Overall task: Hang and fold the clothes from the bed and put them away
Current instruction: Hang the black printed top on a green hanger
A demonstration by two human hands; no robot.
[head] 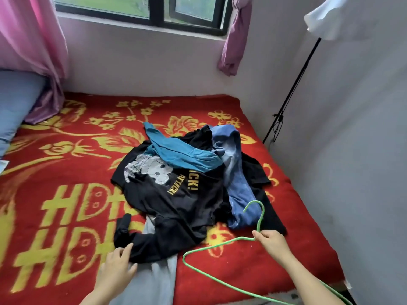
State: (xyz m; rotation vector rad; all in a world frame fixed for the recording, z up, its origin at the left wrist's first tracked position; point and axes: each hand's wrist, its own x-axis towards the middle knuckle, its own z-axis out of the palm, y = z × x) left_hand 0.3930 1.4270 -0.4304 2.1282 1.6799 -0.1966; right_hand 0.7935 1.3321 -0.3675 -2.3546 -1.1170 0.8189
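Right hand (272,239): fingers pinched round the neck of the green hanger (220,243), just under the hook; the hook points away from the person, over the near edge of the heap; the triangle trails left and back from the grip, tilted, its left corner low above the red blanket (66,172)

Left of the grip, near: black printed T-shirt (176,205), spread on top of the heap; long axis judged to run from the near left, where a sleeve trails, towards the far right; neck opening not made out, probably under the teal garment (182,155) draped over its far end

Beyond the grip: blue denim piece (237,183), lying alongside the shirt

Far left of the grip: left hand (119,264), fingers straight, holding nothing, fingertips at the shirt's near hem, palm over a grey garment (158,276); the nearer hand to the shirt

Judgement: the hanger enters from the right once the left hand lifts the shirt and its neck is found
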